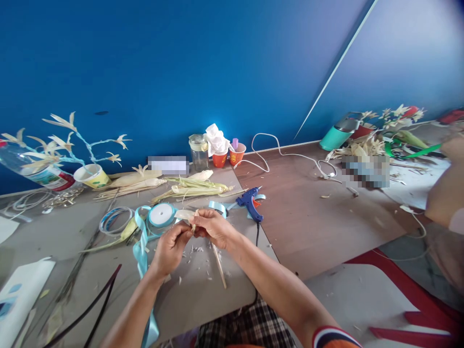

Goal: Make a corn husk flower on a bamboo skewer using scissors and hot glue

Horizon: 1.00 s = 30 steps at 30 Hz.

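Observation:
My left hand (169,247) and my right hand (213,226) meet above a grey work board (108,270). Both are closed in a pinch on a pale corn-husk piece (186,214) fixed to a thin wooden stick (219,265) that slants down toward me. A spool of light blue ribbon (161,214) lies just behind my left hand, its loose ribbon (140,253) trailing down past my left wrist. A blue glue gun (251,201) rests just right of my right hand. Small husk scraps litter the board under my hands.
Dried corn husks (188,187), a glass jar (199,151), two orange cups (228,155), a paper cup (92,175) and a husk-flower branch (65,145) line the blue wall. Black wires (90,304) lie at left. Another person's arm (444,193) is at right, near a teal flask (335,135).

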### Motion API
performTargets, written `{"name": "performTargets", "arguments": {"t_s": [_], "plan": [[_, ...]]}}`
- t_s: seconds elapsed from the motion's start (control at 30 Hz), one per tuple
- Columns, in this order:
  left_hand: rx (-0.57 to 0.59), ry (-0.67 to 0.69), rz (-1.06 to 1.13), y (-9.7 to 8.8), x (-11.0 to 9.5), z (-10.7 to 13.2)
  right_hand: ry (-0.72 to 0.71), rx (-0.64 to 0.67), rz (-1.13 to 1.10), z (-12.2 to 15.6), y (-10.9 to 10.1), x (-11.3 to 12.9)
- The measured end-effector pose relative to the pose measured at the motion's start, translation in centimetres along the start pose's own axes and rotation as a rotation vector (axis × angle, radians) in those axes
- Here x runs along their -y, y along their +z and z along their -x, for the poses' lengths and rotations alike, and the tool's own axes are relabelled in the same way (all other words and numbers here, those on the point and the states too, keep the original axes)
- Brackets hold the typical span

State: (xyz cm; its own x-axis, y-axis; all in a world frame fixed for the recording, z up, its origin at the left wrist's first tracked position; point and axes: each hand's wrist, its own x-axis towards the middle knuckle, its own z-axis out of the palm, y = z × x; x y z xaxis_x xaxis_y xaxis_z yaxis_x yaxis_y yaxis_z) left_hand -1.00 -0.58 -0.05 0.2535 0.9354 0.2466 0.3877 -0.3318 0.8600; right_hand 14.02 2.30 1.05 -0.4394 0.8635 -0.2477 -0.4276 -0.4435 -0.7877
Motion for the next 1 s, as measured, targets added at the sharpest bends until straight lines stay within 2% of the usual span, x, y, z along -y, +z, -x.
{"name": "performTargets", "arguments": {"t_s": [0.17,0.33,0.57,0.77,1.0], "plan": [[-0.025,0.064,-0.106,-0.1,-0.1,0.0,0.076,-0.066,0.02,-0.3,-0.3,0.0],[-0.023,0.12,-0.146,0.0,-0.1,0.1,0.104,-0.042,0.064,-0.5,-0.7,-0.3],[-0.053,0.266,-0.272,-0.1,0.2,0.3,0.175,-0.009,0.006,-0.6,-0.8,-0.4],[-0.083,0.4,-0.407,-0.1,0.3,0.5,0.18,0.084,-0.046,-0.3,-0.7,-0.2],[-0.126,0.697,-0.631,-0.3,-1.1,0.8,0.099,0.248,-0.064,0.6,-0.4,0.6]]}}
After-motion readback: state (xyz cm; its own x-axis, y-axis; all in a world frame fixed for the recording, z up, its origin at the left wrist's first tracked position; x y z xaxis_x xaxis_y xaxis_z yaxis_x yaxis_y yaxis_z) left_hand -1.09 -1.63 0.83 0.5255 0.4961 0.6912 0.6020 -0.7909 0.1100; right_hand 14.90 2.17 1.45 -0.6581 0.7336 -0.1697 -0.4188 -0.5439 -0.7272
